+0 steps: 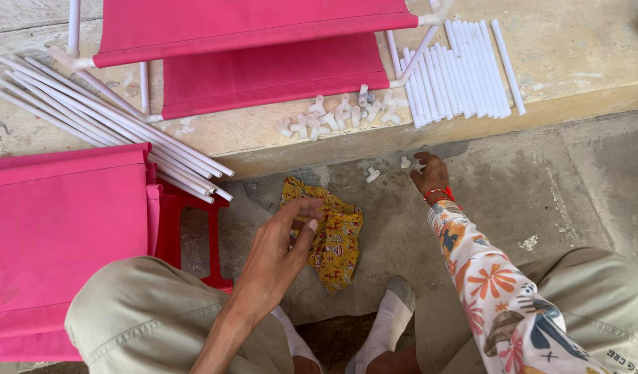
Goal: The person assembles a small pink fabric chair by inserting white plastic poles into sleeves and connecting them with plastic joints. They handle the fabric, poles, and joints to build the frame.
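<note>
Left hand [281,242]: over the floor, fingers [306,208] pinched together on a small white piece, just above the yellow cloth's left edge.
Right hand [430,173]: reached out to the floor, fingers curled down beside a white connector [405,162]; cannot tell whether they grip anything. Red band at the wrist, flowered sleeve [499,291].
Yellow cloth [336,239]: crumpled, patterned, lying on the concrete floor [541,187] between the hands.
Loose connector [372,174]: white, on the floor, left of the right hand.
Connector pile [336,114]: white fittings on the raised ledge [575,62].
Short tubes [461,69]: white, side by side on the ledge.
Long tubes [104,118]: white bundle, lying slantwise at left.
Pink fabric panels [250,28]: stretched on white tube frames.
Red stool [191,228]: beside the left knee.
</note>
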